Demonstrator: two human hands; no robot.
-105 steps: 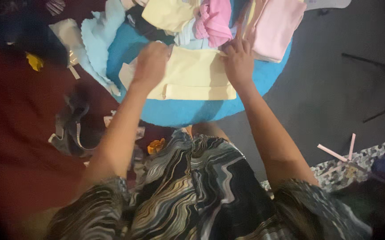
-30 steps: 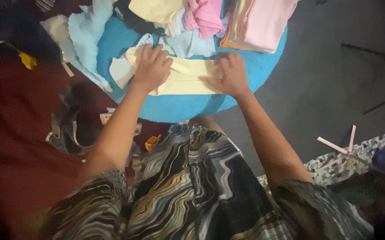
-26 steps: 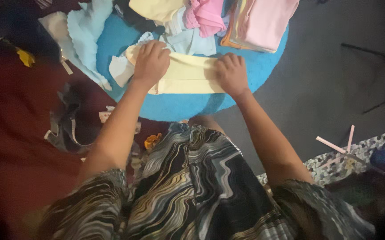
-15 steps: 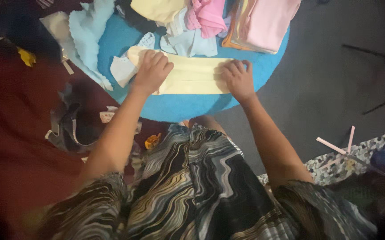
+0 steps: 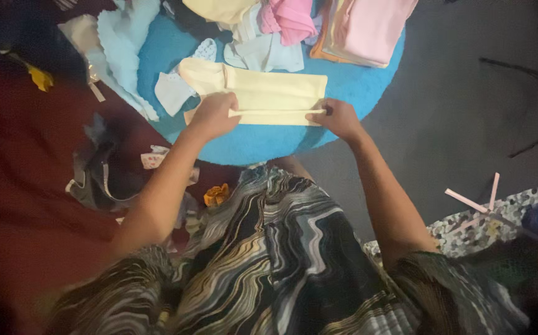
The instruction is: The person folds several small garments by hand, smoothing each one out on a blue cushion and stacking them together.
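A pale yellow garment [image 5: 273, 93] lies folded into a long strip on a round blue surface [image 5: 262, 139]. My left hand [image 5: 212, 116] pinches its near edge on the left. At the right end, my right hand [image 5: 338, 118] pinches the same near edge. Both hands lift that edge slightly off the blue surface.
Behind the garment lie loose clothes: a light blue piece [image 5: 267, 54], a pink one [image 5: 287, 17], a folded pink stack [image 5: 365, 28] and a pale blue cloth [image 5: 123, 43]. A grey bag [image 5: 98, 177] sits on the dark red floor covering at left. Pink sticks [image 5: 477, 198] lie at right.
Both hands slid from pressing on top of the yellow strip down to its near edge and took hold of it. The strip now shows more fully.
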